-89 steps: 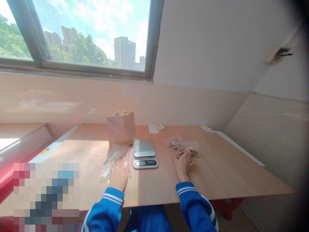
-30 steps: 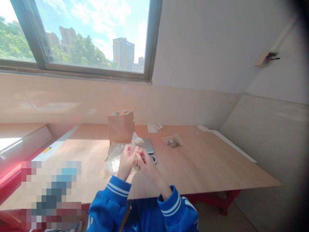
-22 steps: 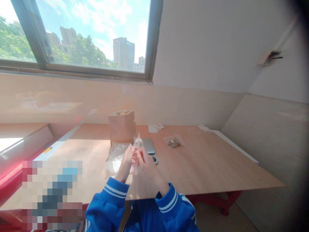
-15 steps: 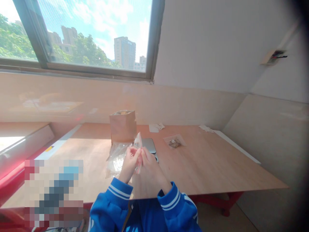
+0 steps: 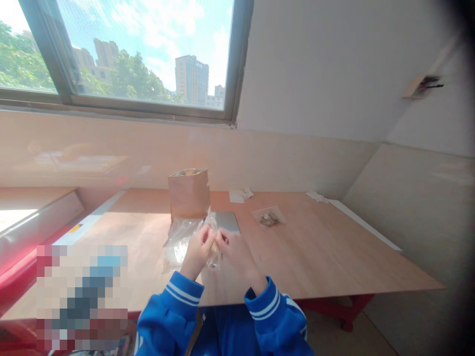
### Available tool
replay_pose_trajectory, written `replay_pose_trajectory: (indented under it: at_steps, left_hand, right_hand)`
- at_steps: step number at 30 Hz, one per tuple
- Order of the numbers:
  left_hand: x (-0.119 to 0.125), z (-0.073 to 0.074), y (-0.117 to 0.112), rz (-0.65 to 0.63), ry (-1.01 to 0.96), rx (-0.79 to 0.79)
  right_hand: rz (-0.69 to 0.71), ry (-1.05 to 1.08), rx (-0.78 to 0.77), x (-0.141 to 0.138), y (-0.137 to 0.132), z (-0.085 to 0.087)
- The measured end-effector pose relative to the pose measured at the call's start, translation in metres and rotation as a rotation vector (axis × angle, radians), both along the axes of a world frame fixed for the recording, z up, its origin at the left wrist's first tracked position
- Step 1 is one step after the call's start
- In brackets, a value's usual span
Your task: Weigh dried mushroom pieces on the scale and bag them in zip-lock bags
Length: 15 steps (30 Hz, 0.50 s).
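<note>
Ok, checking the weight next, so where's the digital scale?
In the head view, the digital scale sits on the wooden table, just behind the right hand and to the right of the brown paper bag.

A small clear zip bag (image 5: 213,262), crumpled and partly hidden, is pinched between the fingertips of the left hand (image 5: 198,251) and right hand (image 5: 239,255), held above the worktop's front edge, near its middle.

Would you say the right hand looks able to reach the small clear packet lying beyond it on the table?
Probably yes. The right hand is busy with a plastic bag held with the left hand, but nothing seems in the way of the packet on the table.
</note>
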<state>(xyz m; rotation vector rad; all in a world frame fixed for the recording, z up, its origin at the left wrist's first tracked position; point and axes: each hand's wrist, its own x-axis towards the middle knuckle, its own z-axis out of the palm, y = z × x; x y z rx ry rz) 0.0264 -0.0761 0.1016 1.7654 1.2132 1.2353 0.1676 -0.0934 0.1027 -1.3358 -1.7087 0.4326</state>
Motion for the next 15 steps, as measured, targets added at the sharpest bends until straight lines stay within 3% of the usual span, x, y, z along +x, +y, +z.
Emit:
replay_pose_trajectory:
  at_steps: [4,8,13,15]
  left_hand:
    - [-0.023,0.007,0.007,0.174,-0.07,0.069]
    - [-0.033,0.011,0.006,0.127,-0.158,-0.014]
    - [-0.016,-0.012,0.005,0.257,-0.344,-0.192]
    - [-0.004,-0.025,0.006,0.176,-0.494,-0.316]
  right_hand:
    - [-0.235,0.196,0.083,0.026,0.004,0.004]
    - [-0.112,0.307,0.042,0.031,0.002,0.01]
    - [-0.024,0.454,0.139,0.011,-0.006,0.032]
    - [-0.017,0.503,0.172,0.004,-0.006,0.037]
